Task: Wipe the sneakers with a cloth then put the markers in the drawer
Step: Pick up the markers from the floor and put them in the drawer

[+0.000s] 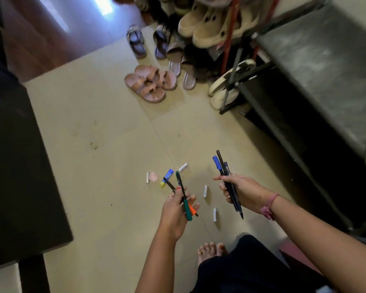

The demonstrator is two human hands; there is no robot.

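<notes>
- The floor (93,115) is the landmark here: pale tiles carrying everything, with a dark piece of furniture (13,166) along one side and a grey cabinet (317,66) along the other. No drawer shows itself plainly, so I cannot tell where the markers are bound.
- At the far end of the floor a shoe rack (230,49) holds beige shoes (207,24); pink sandals (150,83) lie on the tiles just in front of it. I see no cloth, and wiping looks finished or set aside.
- The right hand (241,191), above the floor's near part, grips a bundle of dark markers (228,182), one blue-capped, fanned upward, likely gathered for one carry.
- The left hand (175,210), near it, has its fingers curled round a green marker (185,199) plus a dark one and an orange one.
- Small leftovers lie on the floor between and beyond the hands: a blue and yellow glue stick (166,178), white caps or chalk-like sticks (205,190), a pinkish disc (153,176). In my judgement these are not markers.
</notes>
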